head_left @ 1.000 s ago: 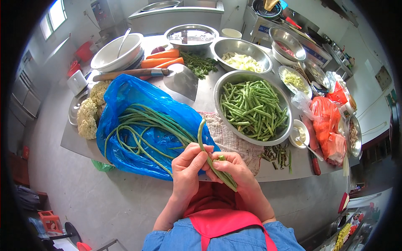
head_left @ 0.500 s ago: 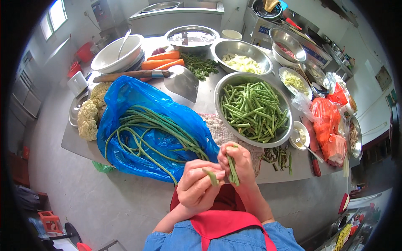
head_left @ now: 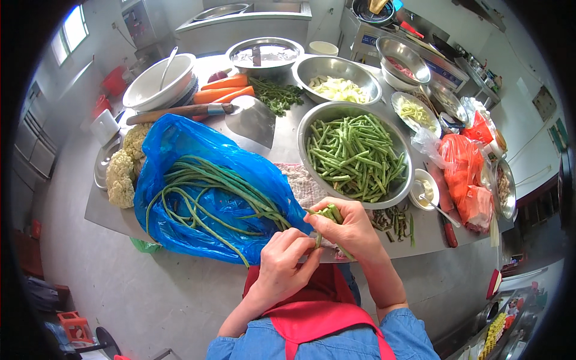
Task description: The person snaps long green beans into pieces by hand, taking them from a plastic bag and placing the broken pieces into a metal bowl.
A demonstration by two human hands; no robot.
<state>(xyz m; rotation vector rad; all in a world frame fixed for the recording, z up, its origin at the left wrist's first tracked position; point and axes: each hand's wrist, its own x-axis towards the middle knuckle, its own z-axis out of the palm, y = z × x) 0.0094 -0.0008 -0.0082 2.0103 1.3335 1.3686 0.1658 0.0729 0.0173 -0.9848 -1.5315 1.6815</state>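
My left hand (head_left: pixel 287 258) pinches the end of a green long bean at the table's front edge. Close beside it, my right hand (head_left: pixel 343 225) is closed round several cut bean pieces (head_left: pixel 329 212). To the left, a blue plastic bag (head_left: pixel 201 135) lies open with whole long beans (head_left: pixel 222 180) inside. A steel bowl (head_left: pixel 303 135) full of short bean pieces (head_left: pixel 357 156) stands just beyond my right hand. Bean trimmings (head_left: pixel 396 223) lie on the table right of that hand.
A cleaver (head_left: pixel 249 120) lies behind the bag, near carrots (head_left: pixel 225 88) and cauliflower (head_left: pixel 121 179). Other bowls, including one of pale sliced vegetable (head_left: pixel 339 90), line the back. At right are a small white bowl (head_left: pixel 425 191), a red-handled knife (head_left: pixel 450 231) and a red plastic bag (head_left: pixel 462 159).
My right hand has turned and moved slightly right, and its bean pieces now show between thumb and fingers. My left hand has tilted over, its fingertips now by the right hand. The view has shifted slightly.
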